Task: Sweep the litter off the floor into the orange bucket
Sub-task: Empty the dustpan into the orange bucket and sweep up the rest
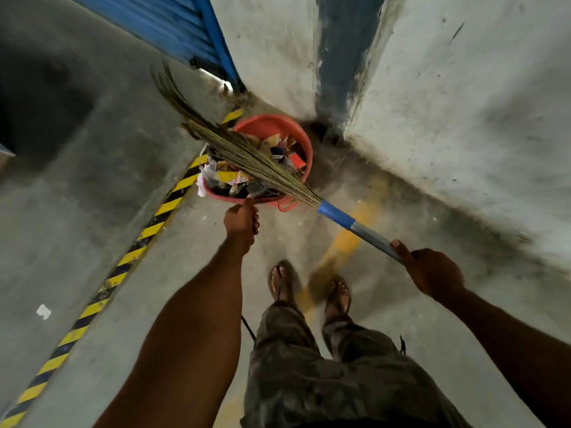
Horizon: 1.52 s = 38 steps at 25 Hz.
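An orange bucket stands on the concrete floor ahead of my feet, full of paper and wrapper litter. My left hand grips the bucket's near rim. My right hand holds the grey and blue handle of a grass broom. The broom's straw head lies slanted across the top of the bucket, with its tips reaching up and left past the rim.
A raised concrete step with a yellow and black striped edge runs along the left. A small white scrap lies on it. A blue shutter stands at the back left. Dirty white walls meet in a corner behind the bucket.
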Each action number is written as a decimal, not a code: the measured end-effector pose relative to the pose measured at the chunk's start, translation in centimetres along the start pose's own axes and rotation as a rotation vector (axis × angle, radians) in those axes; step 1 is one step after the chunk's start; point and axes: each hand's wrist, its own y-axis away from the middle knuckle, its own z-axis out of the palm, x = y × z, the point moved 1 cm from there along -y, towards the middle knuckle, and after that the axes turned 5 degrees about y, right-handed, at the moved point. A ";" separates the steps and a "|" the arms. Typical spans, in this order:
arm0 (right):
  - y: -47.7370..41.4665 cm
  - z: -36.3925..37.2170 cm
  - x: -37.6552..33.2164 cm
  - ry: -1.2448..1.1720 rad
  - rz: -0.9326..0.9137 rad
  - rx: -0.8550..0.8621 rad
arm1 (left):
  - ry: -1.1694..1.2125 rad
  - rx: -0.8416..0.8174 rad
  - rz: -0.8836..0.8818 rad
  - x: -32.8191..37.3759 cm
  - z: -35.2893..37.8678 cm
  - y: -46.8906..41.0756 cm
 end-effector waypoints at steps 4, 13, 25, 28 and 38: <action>-7.9 1.4 -3.5 0.107 0.081 0.031 | -0.148 -0.014 -0.103 0.7 3.7 -10.9; -11.6 1.9 -5.7 0.191 0.319 0.020 | -0.535 -0.212 -0.403 3.1 9.2 -22.5; -7.9 -2.8 -7.9 0.154 0.414 0.156 | -0.541 -0.191 -0.515 11.0 8.0 -18.6; -6.3 -3.0 -9.1 0.153 0.449 0.148 | -0.599 -0.257 -0.462 11.9 7.6 -17.1; -0.9 -2.1 -11.5 0.129 0.470 0.161 | -0.664 -0.258 -0.318 12.4 4.6 -15.5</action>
